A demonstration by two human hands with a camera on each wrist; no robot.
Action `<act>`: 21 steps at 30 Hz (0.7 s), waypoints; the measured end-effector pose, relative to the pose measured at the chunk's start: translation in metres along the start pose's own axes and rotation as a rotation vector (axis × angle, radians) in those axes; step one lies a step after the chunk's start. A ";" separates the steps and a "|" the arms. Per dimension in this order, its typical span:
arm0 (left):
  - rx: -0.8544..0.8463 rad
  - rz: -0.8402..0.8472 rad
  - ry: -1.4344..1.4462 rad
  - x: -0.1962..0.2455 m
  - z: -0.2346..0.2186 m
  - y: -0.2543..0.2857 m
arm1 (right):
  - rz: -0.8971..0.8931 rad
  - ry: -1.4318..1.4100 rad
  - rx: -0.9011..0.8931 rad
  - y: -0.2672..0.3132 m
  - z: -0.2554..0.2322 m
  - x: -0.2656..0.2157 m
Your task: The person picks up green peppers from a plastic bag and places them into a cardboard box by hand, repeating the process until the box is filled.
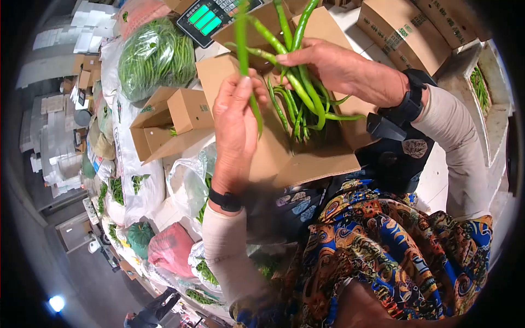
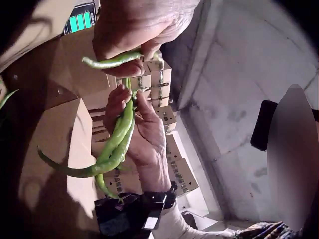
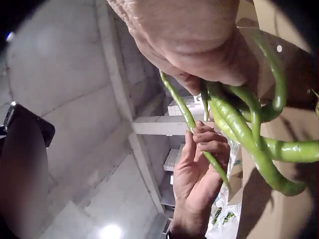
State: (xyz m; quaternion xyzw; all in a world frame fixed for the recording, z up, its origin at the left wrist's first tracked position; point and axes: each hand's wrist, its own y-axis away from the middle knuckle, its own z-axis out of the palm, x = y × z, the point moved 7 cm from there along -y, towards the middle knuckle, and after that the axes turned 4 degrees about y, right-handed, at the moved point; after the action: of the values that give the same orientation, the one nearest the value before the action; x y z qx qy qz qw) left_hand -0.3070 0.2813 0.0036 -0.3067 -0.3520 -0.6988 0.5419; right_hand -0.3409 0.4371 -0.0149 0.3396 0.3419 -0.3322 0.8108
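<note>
My left hand [image 1: 236,117] pinches one long green chili pepper [image 1: 243,52] between thumb and fingers, its tip hanging below the hand. To its right, my right hand [image 1: 342,71] grips several long green chili peppers [image 3: 239,129] that fan out past the fingers on both sides. Both hands are above an open cardboard box [image 1: 317,167]. More green peppers [image 1: 281,112] show under the right hand, inside the box. In the right wrist view the left hand's single pepper [image 3: 217,167] slants across its fingers; part of the right hand's grip is hidden behind its own back.
A scale with a lit green display [image 1: 206,21] stands behind the box. A clear bag of green peppers [image 1: 156,60] and a smaller open carton [image 1: 188,109] are at the left. Other cartons [image 1: 404,33] stand back right. A red bag [image 1: 170,246] lies lower left.
</note>
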 end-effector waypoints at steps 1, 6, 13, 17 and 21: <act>0.008 -0.003 0.002 0.002 -0.001 0.000 | 0.006 -0.027 -0.064 -0.004 0.000 -0.001; 0.096 -0.060 -0.047 0.008 -0.011 0.004 | -0.014 -0.074 -0.030 0.005 -0.001 -0.006; 0.140 -0.252 -0.479 -0.014 -0.038 0.017 | -0.038 -0.080 -0.051 0.007 -0.004 -0.010; 0.118 -0.356 -0.513 -0.042 -0.054 0.029 | -0.145 0.007 -0.002 0.003 -0.019 -0.019; 0.123 -0.334 -1.157 -0.041 -0.054 0.027 | -0.134 0.133 0.034 0.006 -0.018 -0.009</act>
State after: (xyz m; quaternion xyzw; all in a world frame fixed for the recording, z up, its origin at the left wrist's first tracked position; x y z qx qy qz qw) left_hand -0.2745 0.2548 -0.0554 -0.5458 -0.6727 -0.4725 0.1621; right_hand -0.3470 0.4574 -0.0156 0.3512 0.4114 -0.3680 0.7563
